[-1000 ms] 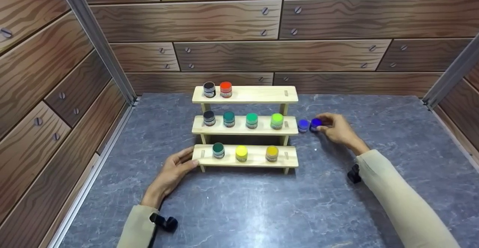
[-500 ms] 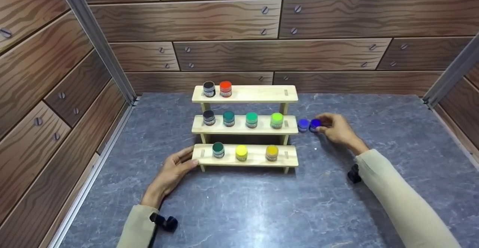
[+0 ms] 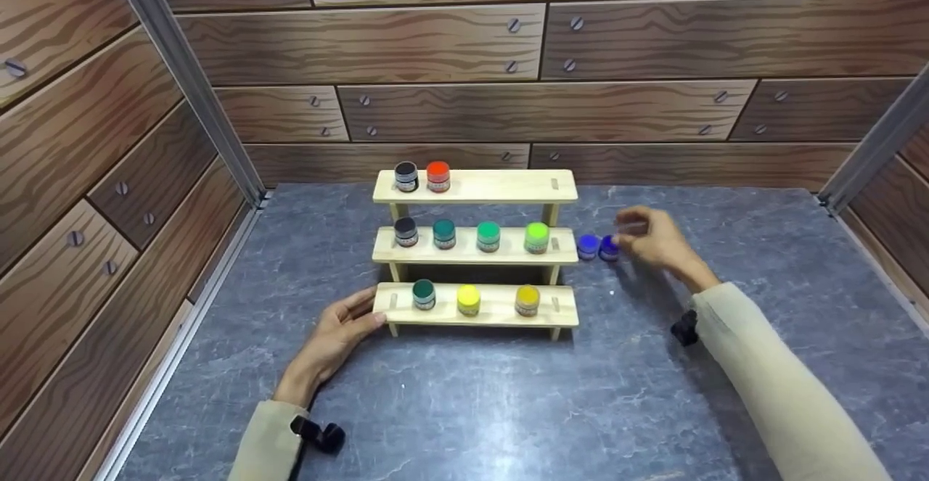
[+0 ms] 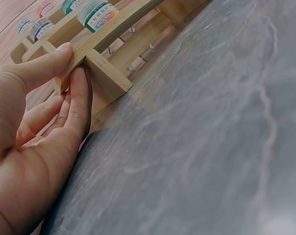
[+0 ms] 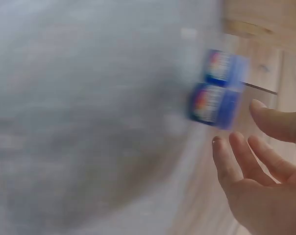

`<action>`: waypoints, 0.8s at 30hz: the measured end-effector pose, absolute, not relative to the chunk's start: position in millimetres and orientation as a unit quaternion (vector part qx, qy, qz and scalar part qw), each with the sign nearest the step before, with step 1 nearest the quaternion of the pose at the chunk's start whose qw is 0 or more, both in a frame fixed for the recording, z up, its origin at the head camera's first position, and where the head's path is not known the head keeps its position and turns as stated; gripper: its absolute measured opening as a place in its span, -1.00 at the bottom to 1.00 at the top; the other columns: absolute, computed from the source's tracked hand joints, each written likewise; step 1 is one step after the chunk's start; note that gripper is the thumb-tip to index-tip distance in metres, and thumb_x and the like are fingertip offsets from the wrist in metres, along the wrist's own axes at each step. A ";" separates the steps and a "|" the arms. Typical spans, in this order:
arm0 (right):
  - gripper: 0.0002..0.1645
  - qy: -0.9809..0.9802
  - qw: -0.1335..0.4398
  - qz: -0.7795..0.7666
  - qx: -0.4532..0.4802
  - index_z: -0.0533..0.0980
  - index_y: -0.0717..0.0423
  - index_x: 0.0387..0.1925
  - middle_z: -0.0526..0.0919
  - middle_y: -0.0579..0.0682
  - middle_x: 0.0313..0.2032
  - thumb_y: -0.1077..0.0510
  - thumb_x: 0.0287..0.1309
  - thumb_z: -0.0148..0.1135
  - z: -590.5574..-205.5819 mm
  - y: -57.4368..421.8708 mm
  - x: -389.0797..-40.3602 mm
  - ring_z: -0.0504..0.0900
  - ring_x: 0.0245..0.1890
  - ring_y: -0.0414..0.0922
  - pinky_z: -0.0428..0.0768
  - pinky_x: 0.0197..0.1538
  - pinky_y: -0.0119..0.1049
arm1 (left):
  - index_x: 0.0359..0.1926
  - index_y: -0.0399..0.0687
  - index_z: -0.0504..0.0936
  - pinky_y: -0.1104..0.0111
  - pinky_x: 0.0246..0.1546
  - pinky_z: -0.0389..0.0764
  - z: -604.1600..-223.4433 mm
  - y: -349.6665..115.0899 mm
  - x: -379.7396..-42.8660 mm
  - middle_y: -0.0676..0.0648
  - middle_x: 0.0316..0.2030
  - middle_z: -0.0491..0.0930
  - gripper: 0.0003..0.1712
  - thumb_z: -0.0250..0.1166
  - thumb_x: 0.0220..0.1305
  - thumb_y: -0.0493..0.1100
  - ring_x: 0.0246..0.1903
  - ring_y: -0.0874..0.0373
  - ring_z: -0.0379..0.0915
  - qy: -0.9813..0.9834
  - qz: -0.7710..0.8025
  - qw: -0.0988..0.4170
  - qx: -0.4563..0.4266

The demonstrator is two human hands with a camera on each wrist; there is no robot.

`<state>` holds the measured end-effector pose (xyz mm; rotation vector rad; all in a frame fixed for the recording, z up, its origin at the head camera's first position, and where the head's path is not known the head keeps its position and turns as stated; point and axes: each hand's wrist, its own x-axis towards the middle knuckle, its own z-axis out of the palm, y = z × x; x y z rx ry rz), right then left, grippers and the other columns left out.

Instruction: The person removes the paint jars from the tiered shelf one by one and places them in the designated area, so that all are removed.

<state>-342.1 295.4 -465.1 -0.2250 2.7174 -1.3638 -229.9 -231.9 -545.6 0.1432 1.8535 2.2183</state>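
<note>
A three-tier wooden shelf stands mid-table with small paint jars on its steps. My left hand pinches the left end of its lowest step between thumb and fingers, as the left wrist view confirms. Beside the middle step's right end, a lighter blue paint jar and a dark blue paint jar stand together on the table. Just right of the dark blue jar is my right hand. In the blurred right wrist view its fingers are spread apart, holding nothing, and both blue jars sit away from them.
On the top step are a black jar and a red jar. The middle step bears several dark and green jars; the bottom one has a dark green jar, a yellow jar and an ochre jar. Wood-patterned walls surround the table.
My right hand has let go of the dark blue jar and lifted slightly away, fingers parted. The dark blue jar now stands right by the lighter one. The left hand has stayed on the shelf.
</note>
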 end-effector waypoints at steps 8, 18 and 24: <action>-0.40 0.889 -0.012 -0.449 -0.093 0.43 0.39 0.41 0.57 0.36 0.33 0.25 0.46 0.31 -410.4 276.1 -349.7 0.61 0.29 0.22 0.68 0.27 -0.23 | 0.60 -0.53 0.10 0.39 0.29 0.63 -546.6 -230.4 -229.5 -0.54 0.52 0.23 -0.14 0.32 0.45 -0.39 0.25 0.13 0.55 0.636 0.761 0.119 0.044; -0.51 0.872 -0.067 -0.458 -0.156 0.52 0.36 0.32 0.64 0.33 0.26 0.24 0.46 0.31 -359.1 223.9 -358.5 0.62 0.28 0.23 0.58 0.42 0.09 | 0.61 -0.51 0.08 0.39 0.29 0.63 -543.9 -234.0 -230.1 -0.53 0.55 0.19 -0.13 0.31 0.46 -0.36 0.29 0.07 0.52 0.637 0.760 0.120 0.041; -0.54 0.863 -0.064 -0.462 -0.194 0.55 0.39 0.28 0.65 0.35 0.24 0.24 0.46 0.31 -345.2 188.0 -364.9 0.64 0.25 0.24 0.57 0.43 0.06 | 0.60 -0.52 0.10 0.40 0.27 0.63 -546.2 -231.3 -230.5 -0.53 0.53 0.23 -0.14 0.31 0.45 -0.38 0.26 0.13 0.54 0.637 0.761 0.119 0.044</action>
